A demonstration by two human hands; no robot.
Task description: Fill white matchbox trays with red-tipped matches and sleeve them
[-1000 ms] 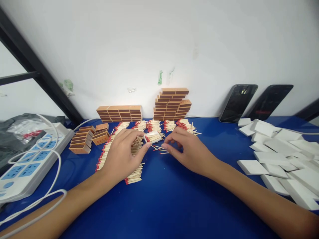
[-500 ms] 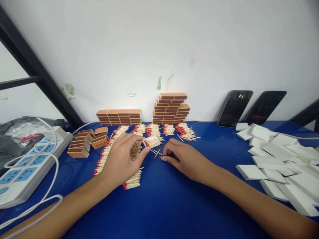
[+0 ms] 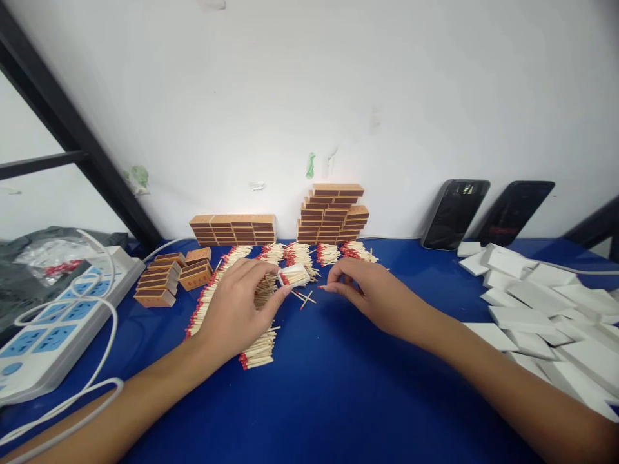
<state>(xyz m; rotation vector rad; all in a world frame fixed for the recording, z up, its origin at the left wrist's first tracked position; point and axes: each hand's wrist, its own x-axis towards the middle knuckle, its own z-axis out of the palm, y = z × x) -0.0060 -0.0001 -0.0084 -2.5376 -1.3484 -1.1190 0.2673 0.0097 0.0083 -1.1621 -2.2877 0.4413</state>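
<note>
A blue tabletop (image 3: 319, 386) runs up to a white wall, with matchboxes stacked along the far edge and rows of red-tipped matches laid out in front of them. The left hand (image 3: 236, 309) rests over the long row of matches (image 3: 261, 348) at left of centre and pinches a small white tray (image 3: 294, 276) between thumb and fingertips, its open face turned up and already part-filled with matches. The right hand (image 3: 372, 293) sits just to the right of the tray, fingers curled, pinching one match (image 3: 329, 286) at its fingertips; the match lies roughly left to right, its red head pointing left toward the tray. The tray's long axis runs the same way, slightly tilted. A few loose matches (image 3: 304, 298) lie crossed on the blue surface between the two hands, nearer the right hand's fingertips. White tray blanks (image 3: 532, 296) are heaped at far right, a power strip (image 3: 53, 322) at left.
</note>
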